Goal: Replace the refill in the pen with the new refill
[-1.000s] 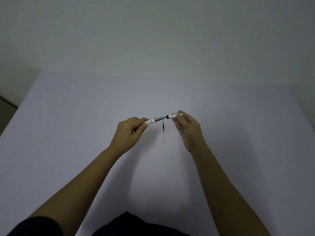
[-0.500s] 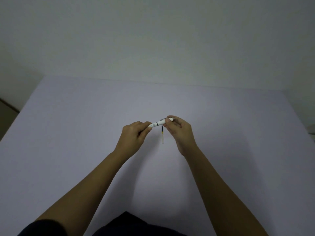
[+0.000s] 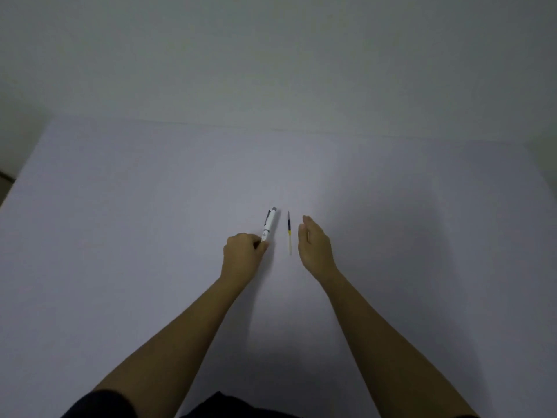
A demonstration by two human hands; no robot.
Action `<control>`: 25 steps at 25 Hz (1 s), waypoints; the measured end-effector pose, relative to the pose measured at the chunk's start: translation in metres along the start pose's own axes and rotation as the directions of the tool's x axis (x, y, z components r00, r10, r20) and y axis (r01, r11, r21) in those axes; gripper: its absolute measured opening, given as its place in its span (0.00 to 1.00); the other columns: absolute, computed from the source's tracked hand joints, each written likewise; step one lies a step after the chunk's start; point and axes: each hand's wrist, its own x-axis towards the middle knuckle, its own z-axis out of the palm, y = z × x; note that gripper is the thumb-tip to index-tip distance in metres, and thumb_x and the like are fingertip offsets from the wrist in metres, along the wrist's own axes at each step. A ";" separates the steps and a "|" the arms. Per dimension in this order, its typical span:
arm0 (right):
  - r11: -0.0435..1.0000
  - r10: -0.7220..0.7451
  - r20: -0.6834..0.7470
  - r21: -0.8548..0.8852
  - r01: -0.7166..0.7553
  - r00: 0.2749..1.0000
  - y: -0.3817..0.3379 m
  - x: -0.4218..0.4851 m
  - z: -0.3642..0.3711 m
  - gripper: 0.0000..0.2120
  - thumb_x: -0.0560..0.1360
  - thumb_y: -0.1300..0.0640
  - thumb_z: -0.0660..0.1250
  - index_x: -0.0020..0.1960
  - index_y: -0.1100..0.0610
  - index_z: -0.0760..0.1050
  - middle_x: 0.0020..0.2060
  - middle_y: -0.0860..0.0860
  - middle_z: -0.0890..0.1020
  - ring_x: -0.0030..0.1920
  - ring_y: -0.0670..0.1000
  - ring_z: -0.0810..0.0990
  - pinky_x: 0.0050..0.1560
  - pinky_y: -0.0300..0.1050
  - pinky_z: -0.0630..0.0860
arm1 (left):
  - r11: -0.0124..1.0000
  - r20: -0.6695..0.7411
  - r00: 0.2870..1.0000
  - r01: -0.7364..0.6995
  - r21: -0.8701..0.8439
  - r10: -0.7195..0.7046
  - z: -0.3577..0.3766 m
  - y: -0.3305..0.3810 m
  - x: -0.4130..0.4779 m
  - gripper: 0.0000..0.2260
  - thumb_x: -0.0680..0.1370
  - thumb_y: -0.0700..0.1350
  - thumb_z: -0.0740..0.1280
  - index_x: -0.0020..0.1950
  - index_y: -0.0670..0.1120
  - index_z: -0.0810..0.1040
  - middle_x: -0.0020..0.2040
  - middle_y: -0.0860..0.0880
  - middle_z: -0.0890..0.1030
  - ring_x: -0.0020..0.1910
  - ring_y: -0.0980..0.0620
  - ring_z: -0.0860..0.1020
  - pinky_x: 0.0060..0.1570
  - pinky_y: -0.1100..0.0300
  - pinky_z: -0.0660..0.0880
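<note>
With the reassembled-looking pen pinched at its near end by the left hand on the table, and a refill lying just right of it beside the loosely open, empty right hand, the swap seems at its close, needing only release.

Pen in left hand

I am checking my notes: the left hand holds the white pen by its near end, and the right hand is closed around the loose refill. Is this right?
Not quite. In the head view the right hand is open and empty; the loose refill lies on the table between the hands. The left hand does hold the white pen by its near end.
</note>
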 end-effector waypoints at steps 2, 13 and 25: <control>0.988 -0.023 0.075 -0.154 0.034 0.997 0.020 0.006 0.010 0.22 0.82 0.55 0.48 0.74 0.61 0.54 0.76 0.55 0.55 0.76 0.51 0.52 0.74 0.42 0.48 | 0.999 -0.023 0.998 0.050 -0.019 -0.050 0.014 -0.002 0.010 0.15 0.77 0.45 0.65 0.37 0.36 0.80 0.29 0.41 0.77 0.28 0.47 0.71 0.31 0.58 0.66; 0.759 -0.217 0.059 -0.617 0.206 0.974 0.068 0.018 0.028 0.26 0.80 0.54 0.49 0.75 0.58 0.48 0.77 0.54 0.52 0.77 0.53 0.49 0.74 0.47 0.44 | 0.990 -0.126 0.985 0.103 -0.093 -0.115 0.057 -0.013 0.017 0.10 0.79 0.45 0.61 0.50 0.39 0.76 0.43 0.44 0.76 0.37 0.52 0.70 0.38 0.64 0.64; 0.790 -0.206 0.106 -0.569 0.229 0.973 0.048 0.015 0.010 0.26 0.81 0.54 0.48 0.75 0.59 0.46 0.77 0.55 0.49 0.77 0.51 0.46 0.75 0.47 0.44 | 1.000 -0.171 0.985 0.002 -0.018 -0.005 0.034 0.002 0.014 0.11 0.78 0.45 0.63 0.47 0.36 0.75 0.41 0.40 0.75 0.38 0.47 0.72 0.37 0.59 0.66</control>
